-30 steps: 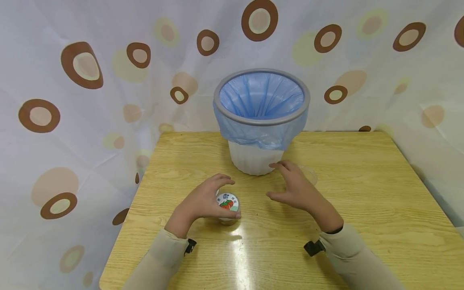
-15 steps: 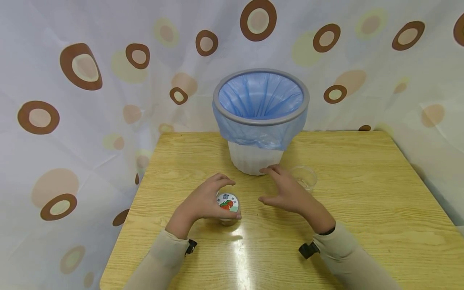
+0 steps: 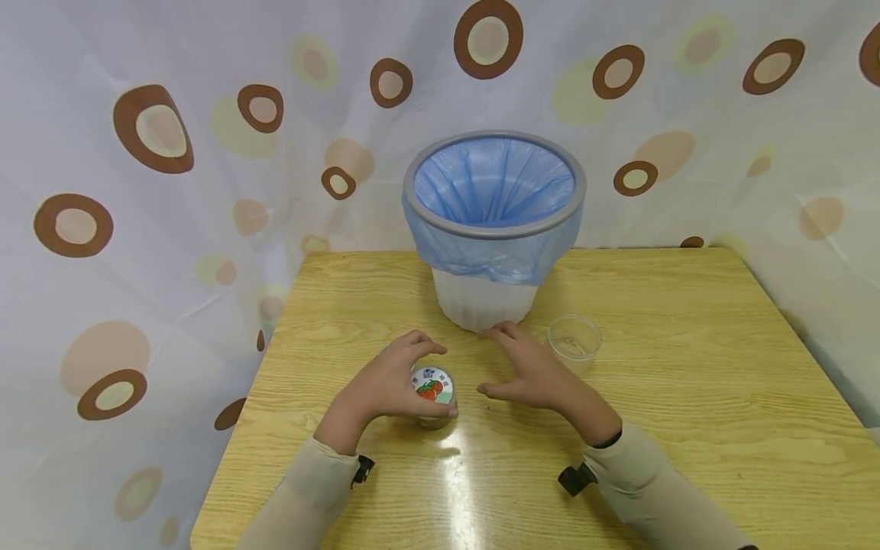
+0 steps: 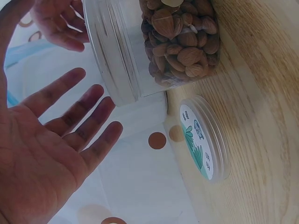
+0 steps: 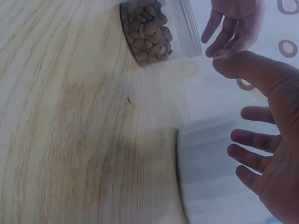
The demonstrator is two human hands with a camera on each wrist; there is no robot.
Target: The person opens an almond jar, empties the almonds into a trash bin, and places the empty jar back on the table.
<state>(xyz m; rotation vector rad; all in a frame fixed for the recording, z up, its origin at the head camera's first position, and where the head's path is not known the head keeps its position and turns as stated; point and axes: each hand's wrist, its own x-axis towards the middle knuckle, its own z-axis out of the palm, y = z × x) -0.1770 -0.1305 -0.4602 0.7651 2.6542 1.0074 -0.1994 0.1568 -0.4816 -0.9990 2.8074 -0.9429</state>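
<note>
A clear jar of brown, almond-like nuts (image 4: 184, 56) stands upright on the table, its white lid (image 3: 435, 386) printed with red fruit. My left hand (image 3: 385, 386) curves loosely about the lid, thumb in front and fingers behind. In the left wrist view its fingers (image 4: 88, 126) are spread and fairly straight beside the lid; whether one touches it I cannot tell. My right hand (image 3: 539, 378) hovers to the jar's right, thumb and fingers apart, holding nothing. Behind the left hand lies a round lid with a green-and-white label (image 4: 201, 140), mostly hidden in the head view.
A white bin (image 3: 481, 302) with a blue liner (image 3: 495, 256) and grey rim stands behind the hands. To the right of it sits a clear round container (image 3: 574, 338) with small bits inside. The wooden table (image 3: 694, 397) meets a patterned curtain (image 3: 289, 168) at the back and left.
My right hand has moved left towards the jar, uncovering the clear container behind it. The left hand and the jar have stayed in nearly the same place.
</note>
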